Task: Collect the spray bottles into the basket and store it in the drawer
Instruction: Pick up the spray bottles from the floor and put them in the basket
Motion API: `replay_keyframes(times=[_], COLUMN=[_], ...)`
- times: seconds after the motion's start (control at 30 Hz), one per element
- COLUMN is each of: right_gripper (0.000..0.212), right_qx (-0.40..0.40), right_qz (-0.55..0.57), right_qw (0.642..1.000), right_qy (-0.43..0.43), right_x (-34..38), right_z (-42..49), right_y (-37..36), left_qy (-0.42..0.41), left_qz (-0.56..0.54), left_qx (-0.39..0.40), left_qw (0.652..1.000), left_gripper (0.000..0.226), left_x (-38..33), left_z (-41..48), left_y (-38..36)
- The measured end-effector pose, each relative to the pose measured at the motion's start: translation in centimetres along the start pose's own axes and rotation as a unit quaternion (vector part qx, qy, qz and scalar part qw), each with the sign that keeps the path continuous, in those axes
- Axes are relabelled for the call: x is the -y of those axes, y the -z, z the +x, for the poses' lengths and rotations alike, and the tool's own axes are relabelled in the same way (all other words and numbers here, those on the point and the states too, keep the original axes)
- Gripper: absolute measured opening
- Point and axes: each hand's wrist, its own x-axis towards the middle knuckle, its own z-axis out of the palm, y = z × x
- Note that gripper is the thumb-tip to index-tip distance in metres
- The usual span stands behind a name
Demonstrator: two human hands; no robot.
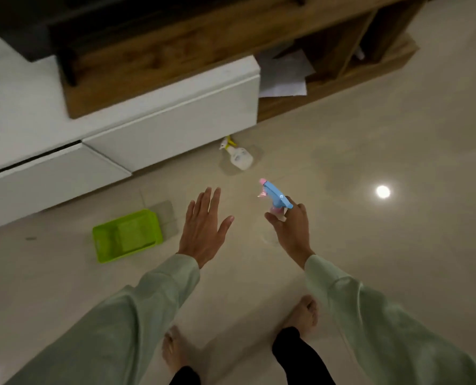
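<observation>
Above the pale floor (pixel 370 151), right hand (pixel 292 232) fingers wrapped round a blue-and-pink spray bottle (pixel 275 200), left hand (pixel 205 232) spread flat (holding nothing), white spray bottle (pixel 238 155) lying by the slightly open drawer (pixel 48 179), green basket (pixel 127 234) beside it.

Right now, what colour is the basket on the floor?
Bright lime green; the basket shows in the head view, lying left of the open left hand.
</observation>
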Motion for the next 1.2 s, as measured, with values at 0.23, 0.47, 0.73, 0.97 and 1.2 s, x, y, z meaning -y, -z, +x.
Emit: replay_keyframes(times=[0.23,0.47,0.73,0.97,1.2], right_gripper=[0.026,0.021,0.015,0.017,0.024], right_qx=[0.010,0.045,0.072,0.078,0.080], right_qz=[0.069,0.117,0.082,-0.012,-0.030], right_qw=[0.998,0.992,0.993,0.995,0.996], right_qy=[-0.004,0.002,0.037,0.062,0.039], right_x=[10.0,16.7,18.4,13.4,7.6], right_z=[-5.1,-8.6,-6.4,-3.2,-1.2], right_y=[-12.9,-24.2,-35.0,-44.9,-53.9], left_qy=[0.073,0.117,0.170,0.174,0.140], left_qz=[-0.008,-0.016,-0.034,-0.064,-0.052], left_qx=[-0.022,-0.020,-0.013,-0.018,0.012], left_qw=[0.997,0.993,0.985,0.982,0.989], left_gripper=[0.076,0.076,0.076,0.073,0.072], left_x=[15.4,28.1,36.6,41.8,48.4], left_z=[-7.9,-12.3,-10.8,-6.3,-3.4], left_y=[5.7,8.7,7.1,1.6,-4.8])
